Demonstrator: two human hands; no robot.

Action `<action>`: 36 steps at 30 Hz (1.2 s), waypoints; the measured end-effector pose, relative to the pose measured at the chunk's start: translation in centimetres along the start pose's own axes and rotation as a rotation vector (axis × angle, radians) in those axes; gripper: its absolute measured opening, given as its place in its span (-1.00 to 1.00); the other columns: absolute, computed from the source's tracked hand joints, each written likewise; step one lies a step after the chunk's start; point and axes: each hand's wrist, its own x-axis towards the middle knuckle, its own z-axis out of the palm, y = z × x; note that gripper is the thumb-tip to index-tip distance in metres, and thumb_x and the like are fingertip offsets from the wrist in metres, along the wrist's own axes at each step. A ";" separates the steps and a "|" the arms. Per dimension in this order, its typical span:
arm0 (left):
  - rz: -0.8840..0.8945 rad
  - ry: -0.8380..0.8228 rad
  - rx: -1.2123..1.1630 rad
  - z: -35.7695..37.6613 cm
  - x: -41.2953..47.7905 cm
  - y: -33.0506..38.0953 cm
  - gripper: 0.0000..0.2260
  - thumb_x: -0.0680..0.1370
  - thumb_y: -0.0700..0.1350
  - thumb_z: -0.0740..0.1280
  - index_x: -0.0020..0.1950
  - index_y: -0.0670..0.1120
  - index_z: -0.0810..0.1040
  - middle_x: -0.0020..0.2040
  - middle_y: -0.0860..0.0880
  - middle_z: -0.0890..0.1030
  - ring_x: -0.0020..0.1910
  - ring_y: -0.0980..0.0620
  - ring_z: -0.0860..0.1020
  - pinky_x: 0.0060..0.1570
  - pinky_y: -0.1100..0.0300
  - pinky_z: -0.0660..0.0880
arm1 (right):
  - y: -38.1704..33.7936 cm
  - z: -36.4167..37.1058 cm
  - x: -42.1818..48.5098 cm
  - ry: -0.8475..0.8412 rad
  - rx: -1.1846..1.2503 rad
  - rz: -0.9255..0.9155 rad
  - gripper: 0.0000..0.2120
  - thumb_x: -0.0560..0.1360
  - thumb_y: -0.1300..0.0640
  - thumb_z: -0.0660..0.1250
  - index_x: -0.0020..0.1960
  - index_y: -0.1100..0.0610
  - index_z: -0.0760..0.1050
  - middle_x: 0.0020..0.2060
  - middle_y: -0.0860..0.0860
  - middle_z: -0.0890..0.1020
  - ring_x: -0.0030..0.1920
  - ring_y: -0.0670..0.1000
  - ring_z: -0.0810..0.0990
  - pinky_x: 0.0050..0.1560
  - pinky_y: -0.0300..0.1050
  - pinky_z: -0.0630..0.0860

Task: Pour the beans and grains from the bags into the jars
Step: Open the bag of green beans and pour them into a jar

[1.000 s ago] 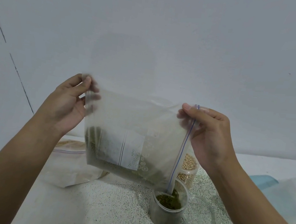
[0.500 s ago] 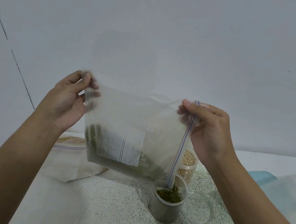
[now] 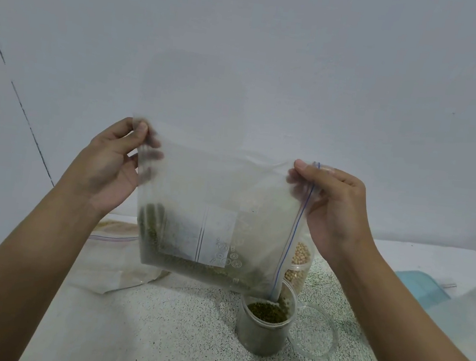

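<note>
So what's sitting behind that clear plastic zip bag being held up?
A clear plastic jar of pale round beans shows past the right edge of the clear plastic zip bag. The bag covers the jar's left part.

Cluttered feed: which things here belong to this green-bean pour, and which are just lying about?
In use: left hand, right hand, zip bag of green beans, jar under its corner.
Lying about: jar of pale beans, loose clear lid, flat bag at left, blue item.
</note>
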 end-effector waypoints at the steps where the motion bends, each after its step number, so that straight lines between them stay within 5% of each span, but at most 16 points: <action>1: 0.001 -0.001 0.000 0.0 -0.1 0.0 -0.68 0.67 -0.11 0.25 -0.25 0.06 0.63 -0.23 0.07 0.60 -0.23 0.06 0.59 -0.14 0.09 0.42 | 0.0 0.0 0.1 0.005 0.005 0.003 -0.92 0.34 0.30 0.48 -0.32 0.21 0.71 -0.38 0.07 0.66 -0.28 0.02 0.65 -0.21 -0.23 0.51; 16: 0.030 0.001 0.030 0.3 -0.9 0.7 -0.68 0.67 -0.09 0.26 -0.24 0.06 0.65 -0.22 0.07 0.59 -0.20 0.06 0.60 -0.12 0.08 0.42 | 0.0 -0.2 1.1 -0.001 0.029 0.016 -0.81 0.43 0.37 0.44 -0.32 0.21 0.69 -0.37 0.08 0.65 -0.29 0.02 0.64 -0.24 -0.22 0.49; 36: 0.075 -0.011 0.065 0.7 -1.1 1.4 -0.73 0.67 -0.09 0.25 -0.19 0.05 0.63 -0.21 0.07 0.59 -0.22 0.08 0.59 -0.16 0.17 0.50 | -0.2 -0.8 0.4 -0.017 0.067 0.061 -0.96 0.30 0.27 0.47 -0.27 0.26 0.66 -0.35 0.08 0.65 -0.29 0.01 0.63 -0.23 -0.22 0.49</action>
